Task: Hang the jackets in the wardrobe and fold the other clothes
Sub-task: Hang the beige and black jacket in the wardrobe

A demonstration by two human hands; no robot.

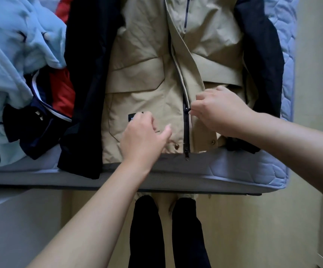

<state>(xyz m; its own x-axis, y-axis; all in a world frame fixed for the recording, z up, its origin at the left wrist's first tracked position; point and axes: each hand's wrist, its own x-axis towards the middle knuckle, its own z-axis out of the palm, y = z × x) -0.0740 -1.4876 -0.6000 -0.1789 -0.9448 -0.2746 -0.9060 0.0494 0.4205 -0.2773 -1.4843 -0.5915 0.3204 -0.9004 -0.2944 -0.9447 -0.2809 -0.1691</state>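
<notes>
Beige jacket [147, 74] lies front-up on the bed [234, 167]. My right hand [220, 113] pinches the zip pull [187, 111] low on the jacket; my left hand [143, 136] curls on the jacket's other front panel, its grip I cannot tell. I'd tension the hem, then draw the pull straight up

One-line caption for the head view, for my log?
Beige jacket flat on the mattress: right hand pinches the zipper pull, left hand rests on its front near the hem.
</notes>
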